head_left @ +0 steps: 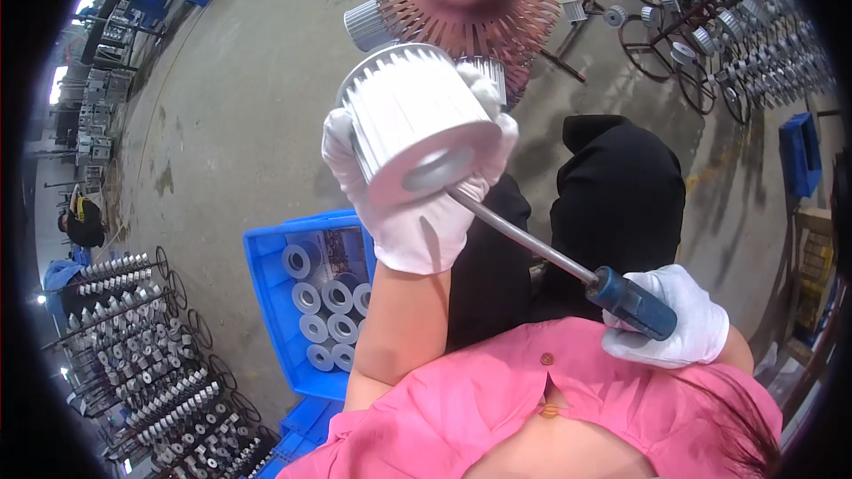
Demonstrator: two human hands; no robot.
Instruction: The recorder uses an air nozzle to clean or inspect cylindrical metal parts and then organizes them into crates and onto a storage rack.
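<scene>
My left hand (417,213), in a white glove, grips a pale ribbed metal cylinder (413,120) raised in front of me, its flat end with a centre hole facing the camera. My right hand (679,324), also gloved, holds the blue handle of a screwdriver (632,302). Its long steel shaft (519,235) runs up and to the left, and its tip sits at the hole in the cylinder's end face. Behind the cylinder stands a round reddish spoked rack (470,0) with a few similar cylinders hung on it.
A blue crate (266,293) holding several similar cylinders sits on the concrete floor at my lower left. Racks loaded with metal parts (142,346) stand at far left and at upper right (745,27). A person (84,222) sits at far left. A blue bin (799,155) stands at right.
</scene>
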